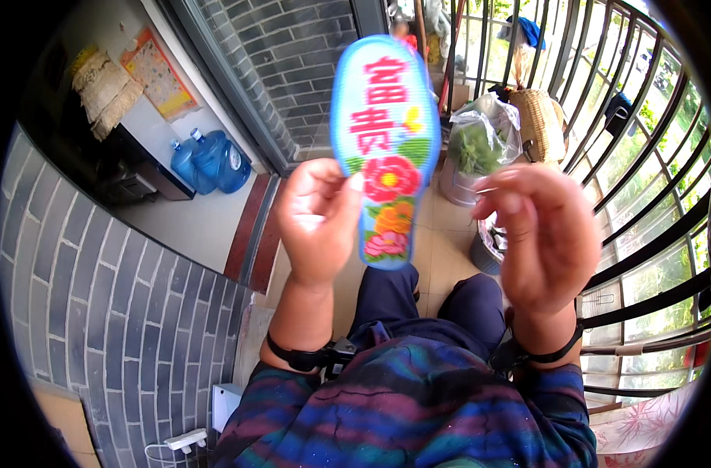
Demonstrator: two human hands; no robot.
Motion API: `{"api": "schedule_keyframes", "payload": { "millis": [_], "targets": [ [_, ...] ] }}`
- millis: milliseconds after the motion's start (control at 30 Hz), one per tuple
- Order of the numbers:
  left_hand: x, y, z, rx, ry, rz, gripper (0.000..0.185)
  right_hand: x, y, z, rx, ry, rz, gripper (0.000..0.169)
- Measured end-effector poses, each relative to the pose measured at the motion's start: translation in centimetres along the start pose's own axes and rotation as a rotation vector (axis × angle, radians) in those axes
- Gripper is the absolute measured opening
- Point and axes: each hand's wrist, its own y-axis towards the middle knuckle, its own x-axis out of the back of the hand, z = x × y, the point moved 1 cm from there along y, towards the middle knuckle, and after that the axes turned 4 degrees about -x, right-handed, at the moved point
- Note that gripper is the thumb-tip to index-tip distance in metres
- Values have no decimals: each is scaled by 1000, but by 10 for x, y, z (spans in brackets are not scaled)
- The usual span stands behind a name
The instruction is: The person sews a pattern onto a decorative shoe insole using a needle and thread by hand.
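My left hand (319, 225) grips the left edge of an embroidered shoe insole (384, 134) between thumb and fingers. The insole is upright, with its wide end at the top. It has a pale blue ground, a blue border, red stitched characters, a yellow butterfly-like figure and red, orange and pink flowers with green leaves. To the right of the insole and apart from it, my right hand (545, 234) is raised with thumb and fingertips drawn together. Blur hides whether a needle or thread is pinched there.
Ahead stand a clear plastic bag of green leaves (478, 143), a woven basket (539, 123) and a bin (487, 248). Black metal railings (630, 234) curve along the right. A grey brick wall (115, 298) rises on the left, near a doorway with blue water bottles (215, 161).
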Motion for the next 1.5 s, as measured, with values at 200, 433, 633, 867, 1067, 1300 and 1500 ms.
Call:
{"api": "schedule_keyframes", "payload": {
  "millis": [200, 433, 633, 867, 1067, 1300, 1500],
  "targets": [
    [-27, -11, -21, -33, -158, 58, 18, -25, 6, 19, 213, -326, 39, 16],
    [-30, -13, -25, -53, -184, 60, 18, -23, 4, 16, 296, -381, 56, 20],
    [-32, -14, -25, -51, -216, 59, 18, -22, 4, 14, 308, -361, 86, 20],
    [-34, -14, -26, -43, -191, 72, 18, -20, 5, 16, 294, -368, 104, 20],
    [-35, -15, -27, -68, -157, 78, 17, -18, 4, 14, 313, -357, 90, 20],
    [-39, -15, -28, -99, -123, 61, 17, -15, 5, 16, 327, -374, 120, 21],
    [-34, -14, -24, -455, 452, 59, 18, -16, 4, 17, 269, -415, 197, 21]
  ]
}}
